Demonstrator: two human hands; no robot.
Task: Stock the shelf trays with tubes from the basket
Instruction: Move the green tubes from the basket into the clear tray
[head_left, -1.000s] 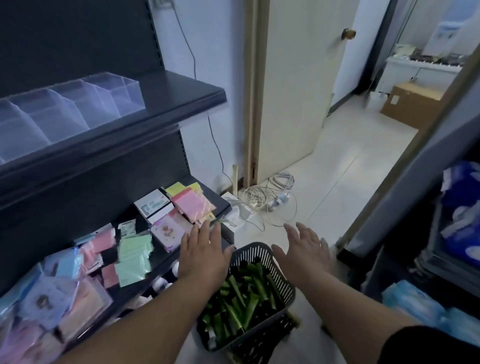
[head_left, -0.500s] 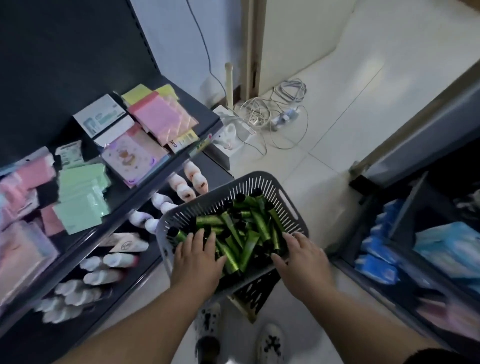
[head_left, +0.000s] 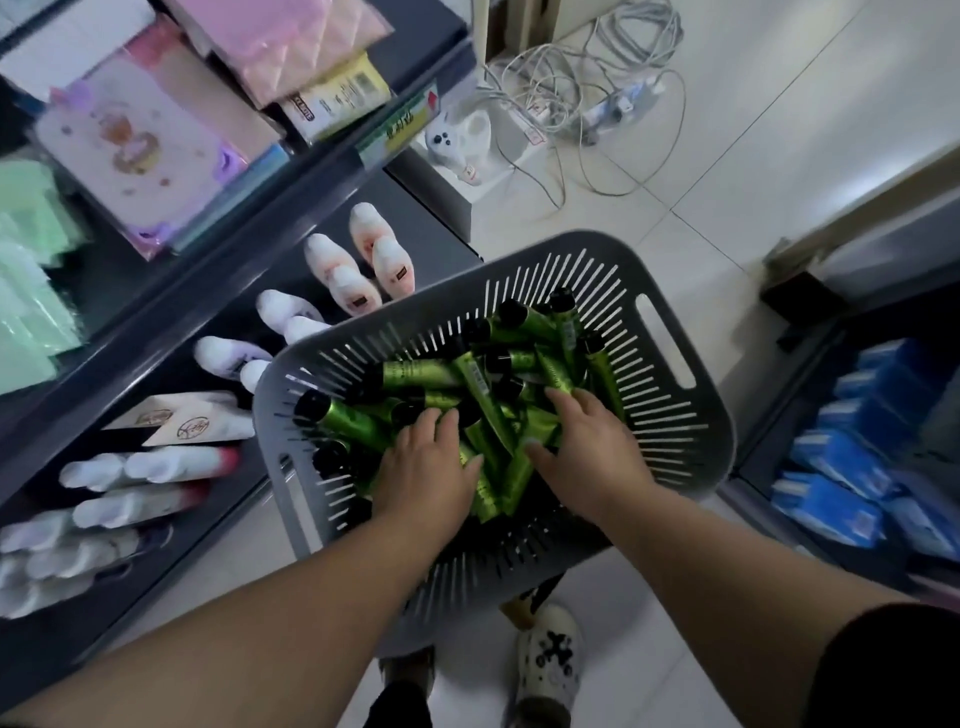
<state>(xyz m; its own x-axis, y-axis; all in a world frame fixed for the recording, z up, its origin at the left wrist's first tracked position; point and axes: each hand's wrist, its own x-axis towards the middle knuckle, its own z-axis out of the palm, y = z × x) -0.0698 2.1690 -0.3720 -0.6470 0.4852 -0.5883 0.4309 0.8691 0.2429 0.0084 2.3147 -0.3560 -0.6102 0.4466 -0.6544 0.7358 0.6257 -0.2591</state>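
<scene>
A grey slotted basket (head_left: 670, 415) stands in front of me, holding several green tubes (head_left: 415, 371) with black caps. Both my hands are down in the pile. My left hand (head_left: 426, 467) curls its fingers into the tubes at the basket's near left. Beside it, my right hand (head_left: 587, 452) closes its fingers and thumb around green tubes near the middle. My hands hide the tubes beneath them. The clear shelf trays are out of view.
A dark shelf unit (head_left: 332, 156) on the left carries pastel packets above and white bottles (head_left: 358, 275) and tubes below. Blue packs (head_left: 831, 499) fill a rack on the right. Cables (head_left: 571, 93) lie on the tiled floor beyond. My shoes (head_left: 550, 660) show under the basket.
My view has tilted down and closer to the basket. Both hands have moved from the near rim into the pile of green tubes and curled into it.
</scene>
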